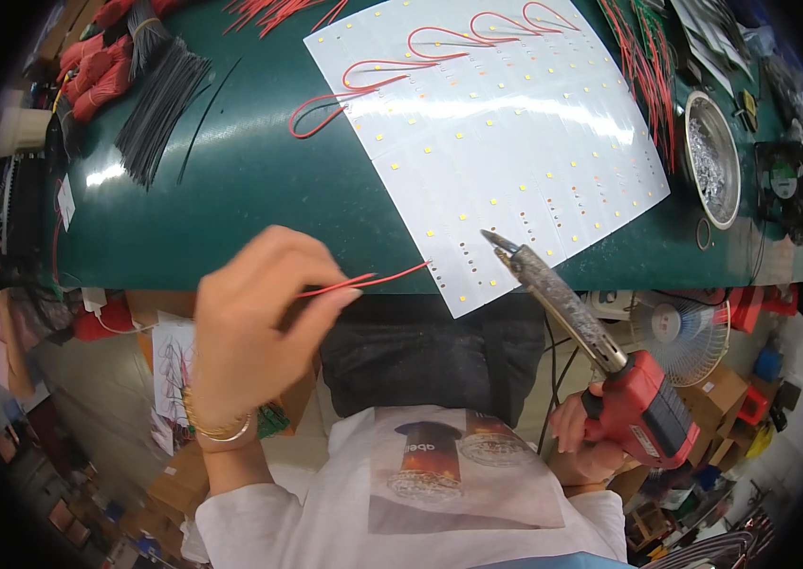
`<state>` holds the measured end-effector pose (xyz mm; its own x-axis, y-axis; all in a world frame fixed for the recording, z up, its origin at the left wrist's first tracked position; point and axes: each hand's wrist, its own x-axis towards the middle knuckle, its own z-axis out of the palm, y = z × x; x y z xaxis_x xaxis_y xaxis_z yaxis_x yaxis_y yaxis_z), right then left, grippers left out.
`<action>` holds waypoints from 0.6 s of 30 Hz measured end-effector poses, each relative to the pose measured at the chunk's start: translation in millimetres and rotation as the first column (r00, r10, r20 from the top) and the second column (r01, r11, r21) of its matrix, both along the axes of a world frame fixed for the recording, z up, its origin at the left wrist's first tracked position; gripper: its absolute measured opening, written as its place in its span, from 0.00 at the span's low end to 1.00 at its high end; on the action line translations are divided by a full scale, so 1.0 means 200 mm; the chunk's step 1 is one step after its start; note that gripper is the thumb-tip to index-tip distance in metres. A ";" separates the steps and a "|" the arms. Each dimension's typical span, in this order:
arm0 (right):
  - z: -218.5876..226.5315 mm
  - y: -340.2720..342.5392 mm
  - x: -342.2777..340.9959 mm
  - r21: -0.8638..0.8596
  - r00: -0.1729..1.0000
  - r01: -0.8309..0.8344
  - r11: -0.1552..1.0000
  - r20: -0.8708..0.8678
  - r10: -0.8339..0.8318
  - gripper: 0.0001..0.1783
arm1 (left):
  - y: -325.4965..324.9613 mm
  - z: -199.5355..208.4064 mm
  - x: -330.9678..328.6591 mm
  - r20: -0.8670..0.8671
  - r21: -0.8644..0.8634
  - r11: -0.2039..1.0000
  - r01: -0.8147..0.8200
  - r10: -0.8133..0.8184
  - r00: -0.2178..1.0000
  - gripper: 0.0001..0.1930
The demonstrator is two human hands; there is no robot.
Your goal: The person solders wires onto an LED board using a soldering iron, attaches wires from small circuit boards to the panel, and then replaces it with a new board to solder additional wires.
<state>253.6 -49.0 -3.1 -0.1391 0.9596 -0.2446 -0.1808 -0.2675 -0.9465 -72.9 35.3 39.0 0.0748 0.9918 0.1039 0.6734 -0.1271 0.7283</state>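
Observation:
My left hand (273, 318) pinches a red wire (392, 277) between thumb and fingers. The wire's far end touches the near left edge of a white LED board (515, 142) dotted with small yellow chips. Several looped red wires (439, 43) are attached along the board's far left edge. In my right hand (600, 441) is a red soldering gun (653, 408), held by its grip. Its dark tip (496, 239) points at the board's near part, just right of the wire's end; whether it touches the board I cannot tell.
Black wires (156, 114) lie in a bundle at the left of the green table (230, 199), near red wire bundles (98, 76). Red wires (643, 76) lie right of the board, beside a round metal dish (735, 161). A black fan (785, 180) stands farther right.

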 end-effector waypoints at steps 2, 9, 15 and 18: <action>-0.01 -0.01 0.00 0.033 0.998 0.052 0.998 -0.027 -0.051 0.50 | 0.02 0.01 -0.05 0.310 -0.068 0.995 -0.079 0.096 0.946 0.06; 0.09 0.07 -0.08 -0.054 0.999 0.030 0.998 0.013 -0.030 0.50 | 0.14 -0.05 0.04 0.685 -0.345 0.938 -0.038 0.279 0.673 0.05; 0.08 0.06 -0.07 -0.055 0.999 -0.022 0.998 0.031 0.024 0.51 | 0.14 -0.11 0.13 0.211 -0.105 0.994 0.024 -0.001 0.977 0.04; 0.06 0.05 -0.05 -0.065 0.992 -0.118 0.991 0.039 0.120 0.51 | 0.14 -0.13 0.13 0.159 0.008 0.999 0.043 -0.043 0.986 0.03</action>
<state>244.6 -38.8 9.8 -0.2397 0.9195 -0.3114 -0.1041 -0.3433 -0.9334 -47.0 62.6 12.6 0.0996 0.9875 0.1221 0.5432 -0.1568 0.8248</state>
